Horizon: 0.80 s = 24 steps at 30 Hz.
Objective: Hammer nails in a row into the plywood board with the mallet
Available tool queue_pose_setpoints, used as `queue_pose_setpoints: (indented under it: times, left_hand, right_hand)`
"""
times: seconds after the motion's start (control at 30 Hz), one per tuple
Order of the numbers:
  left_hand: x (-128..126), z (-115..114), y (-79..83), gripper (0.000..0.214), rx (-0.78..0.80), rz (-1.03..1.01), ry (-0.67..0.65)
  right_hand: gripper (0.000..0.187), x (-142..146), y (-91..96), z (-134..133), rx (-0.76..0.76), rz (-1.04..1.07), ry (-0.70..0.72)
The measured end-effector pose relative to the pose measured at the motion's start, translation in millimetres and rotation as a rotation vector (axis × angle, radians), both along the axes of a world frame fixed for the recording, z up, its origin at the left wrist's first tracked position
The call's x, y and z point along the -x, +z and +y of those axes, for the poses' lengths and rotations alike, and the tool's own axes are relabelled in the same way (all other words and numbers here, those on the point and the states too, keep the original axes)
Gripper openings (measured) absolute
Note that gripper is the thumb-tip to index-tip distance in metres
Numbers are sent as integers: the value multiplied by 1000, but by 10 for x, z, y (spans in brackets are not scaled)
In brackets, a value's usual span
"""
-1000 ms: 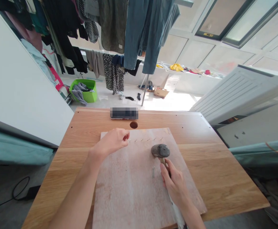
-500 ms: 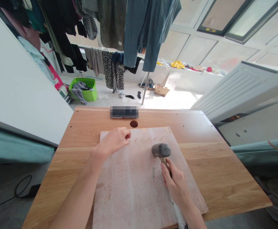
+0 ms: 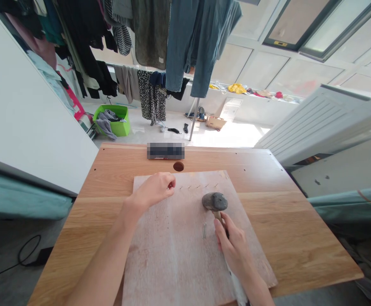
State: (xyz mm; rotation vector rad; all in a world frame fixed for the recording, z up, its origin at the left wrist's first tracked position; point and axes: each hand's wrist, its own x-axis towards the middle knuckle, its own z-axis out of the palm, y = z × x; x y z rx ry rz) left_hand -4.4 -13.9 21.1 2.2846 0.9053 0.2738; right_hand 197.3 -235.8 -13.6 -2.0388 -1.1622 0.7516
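My right hand (image 3: 231, 238) grips the handle of a mallet (image 3: 215, 201) with a dark, rounded head, held above the right part of a pale wooden board (image 3: 172, 263). Several thin nails (image 3: 198, 186) stand in a row along the board's far part. At the left end of that row, my left hand (image 3: 156, 189) is closed in a pinch near the board; whatever lies between its fingertips is too small and hidden to make out. A few loose nails (image 3: 204, 230) lie on the board, left of the mallet handle.
The board rests on a wooden table (image 3: 287, 221) with a round hole (image 3: 178, 166) near its far edge. A blurred dark box (image 3: 165, 151) sits behind that hole. Beyond the table are hanging clothes (image 3: 185, 46) and a green basket (image 3: 120, 121).
Almost nothing differs. The view has shifted very slightly; both hands and the mallet keep nearly the same places over the board.
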Motion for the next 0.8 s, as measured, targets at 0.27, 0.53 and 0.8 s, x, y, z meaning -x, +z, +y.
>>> queue_pose_setpoints:
  times: [0.27,0.53,0.8]
  left_hand:
    - [-27,0,-102,13,86,-21,-12]
    - [68,23,-328,23,127,-208,-38]
    - [148,-8,-474,4,-3,-319,-39]
  right_hand:
    - [45,8,56,17,-12,-37,12]
    - [42,22,59,30,-30,-28,19]
    - [46,75,74,37,5,160,12]
